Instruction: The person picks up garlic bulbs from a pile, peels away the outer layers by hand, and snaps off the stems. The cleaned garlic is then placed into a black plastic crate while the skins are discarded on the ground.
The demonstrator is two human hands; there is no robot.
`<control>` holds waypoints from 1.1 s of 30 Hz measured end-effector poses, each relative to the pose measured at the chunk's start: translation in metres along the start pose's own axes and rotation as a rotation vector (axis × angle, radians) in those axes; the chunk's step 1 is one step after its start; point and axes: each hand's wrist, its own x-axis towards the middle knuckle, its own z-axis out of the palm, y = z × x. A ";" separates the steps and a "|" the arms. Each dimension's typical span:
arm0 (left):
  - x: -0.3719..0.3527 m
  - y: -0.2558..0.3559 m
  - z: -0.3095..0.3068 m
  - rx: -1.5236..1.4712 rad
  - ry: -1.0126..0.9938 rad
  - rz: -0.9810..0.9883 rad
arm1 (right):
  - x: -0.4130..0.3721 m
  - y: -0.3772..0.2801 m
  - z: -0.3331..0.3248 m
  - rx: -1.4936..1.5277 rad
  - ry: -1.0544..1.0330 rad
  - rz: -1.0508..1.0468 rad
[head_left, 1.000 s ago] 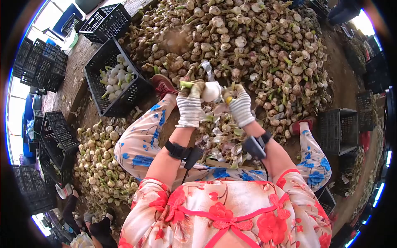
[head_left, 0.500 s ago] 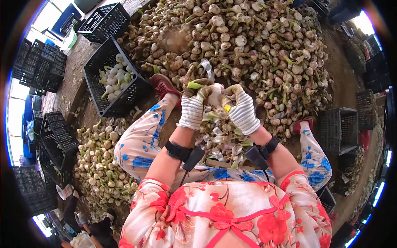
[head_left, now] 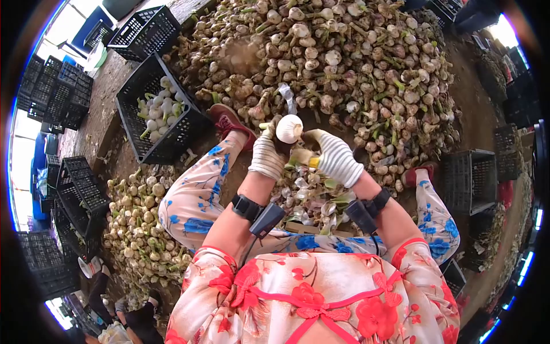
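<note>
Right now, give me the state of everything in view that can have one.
Garlic bulb: clean, white, held
Left hand: gloved, closed on the bulb
Right hand: gloved; whether it holds anything is unclear
Crate with pale bulbs: open-topped, partly filled
Large garlic pile: loose, dirty-skinned
Peelings: scattered, loose

from my remote seat i have the big garlic heap ahead, beyond both hands. a bulb sits in the left hand; the right hand, a tool in its grip, is just beside it. nearer me, peelings lie between the legs. front left stands a crate with bulbs inside; behind it, beside the left leg, spreads a smaller garlic pile. another crate stands right of the right leg.
</note>
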 end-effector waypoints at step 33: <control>0.064 0.000 -0.036 0.236 0.100 -0.036 | 0.123 0.194 0.008 -0.526 -0.222 0.761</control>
